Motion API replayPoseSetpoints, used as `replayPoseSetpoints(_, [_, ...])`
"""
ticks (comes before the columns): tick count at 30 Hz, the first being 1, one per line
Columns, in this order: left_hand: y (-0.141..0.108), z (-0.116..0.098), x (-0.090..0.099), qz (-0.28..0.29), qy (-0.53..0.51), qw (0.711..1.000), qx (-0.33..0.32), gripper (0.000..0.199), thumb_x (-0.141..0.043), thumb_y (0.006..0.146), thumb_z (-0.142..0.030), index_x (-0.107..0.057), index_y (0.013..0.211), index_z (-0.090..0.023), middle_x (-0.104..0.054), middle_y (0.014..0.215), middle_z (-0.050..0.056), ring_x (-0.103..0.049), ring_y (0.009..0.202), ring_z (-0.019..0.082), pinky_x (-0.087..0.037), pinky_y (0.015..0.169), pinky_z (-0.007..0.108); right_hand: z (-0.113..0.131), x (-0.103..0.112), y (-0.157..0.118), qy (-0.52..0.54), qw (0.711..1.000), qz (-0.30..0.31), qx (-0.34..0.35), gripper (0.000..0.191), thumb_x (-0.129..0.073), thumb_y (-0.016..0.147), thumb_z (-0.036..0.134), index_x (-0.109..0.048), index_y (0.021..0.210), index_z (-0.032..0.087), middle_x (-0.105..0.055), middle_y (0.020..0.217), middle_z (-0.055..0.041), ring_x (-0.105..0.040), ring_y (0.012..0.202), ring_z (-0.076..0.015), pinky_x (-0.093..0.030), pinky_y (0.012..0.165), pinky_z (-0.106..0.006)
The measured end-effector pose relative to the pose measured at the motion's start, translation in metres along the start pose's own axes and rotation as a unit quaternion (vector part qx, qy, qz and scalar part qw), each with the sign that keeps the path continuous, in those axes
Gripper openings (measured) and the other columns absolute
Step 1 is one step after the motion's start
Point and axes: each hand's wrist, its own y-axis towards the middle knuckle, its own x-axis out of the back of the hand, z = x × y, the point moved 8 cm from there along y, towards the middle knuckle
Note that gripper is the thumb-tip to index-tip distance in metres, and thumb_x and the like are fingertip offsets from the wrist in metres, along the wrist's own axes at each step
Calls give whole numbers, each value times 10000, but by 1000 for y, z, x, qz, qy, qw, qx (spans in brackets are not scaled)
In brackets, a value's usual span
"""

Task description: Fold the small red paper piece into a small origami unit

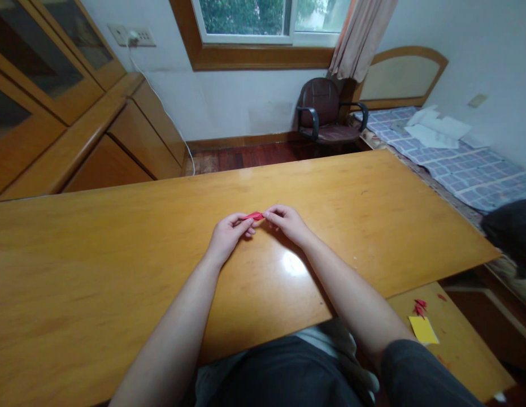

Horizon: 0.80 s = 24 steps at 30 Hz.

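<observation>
A small piece of folded red paper (255, 216) is held up just above the wooden table (118, 271), between my two hands. My left hand (233, 233) pinches its left part, thumb on the near side and fingers behind. At the right end, the thumb and index finger of my right hand (286, 221) close on its tip. The paper looks narrow and pointed; its exact folded shape is too small to make out.
At lower right a lower wooden surface (461, 345) bears several red folded paper pieces (420, 307) and a yellow paper stack (424, 329). Beyond the table stand a brown armchair (324, 110) and a bed (470, 164) with white sheets on it. A cabinet (93, 130) lines the left.
</observation>
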Motion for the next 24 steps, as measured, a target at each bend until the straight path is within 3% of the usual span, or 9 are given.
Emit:
replayPoseSetpoints(7, [1, -2, 4, -6, 1, 1000, -25, 324, -709, 805, -409, -701, 959, -124, -754, 883, 96, -646, 634, 132, -525, 617, 267, -3, -2, 0, -20, 1000, 14, 8, 344, -678, 780, 494, -637, 813, 153, -560, 631, 32, -487, 584, -102, -369, 553, -231])
replayPoseSetpoints(14, [1, -1, -1, 5, 21, 1000, -10, 305, -735, 754, -428, -653, 799, -138, -718, 737, 54, -626, 590, 124, -506, 595, 255, -3, -6, 0, -44, 998, 25, 33, 354, -643, 824, 495, -655, 901, 149, -623, 726, 5, -534, 624, -107, -418, 584, -229])
replayPoseSetpoints(24, [-2, -7, -9, 42, 56, 997, -14, 294, -678, 799, -436, -670, 776, -142, -693, 689, 46, -610, 564, 123, -492, 563, 248, -8, -8, -2, -104, 993, 57, 18, 346, -643, 824, 468, -697, 869, 130, -651, 764, -28, -534, 670, -119, -408, 604, -236])
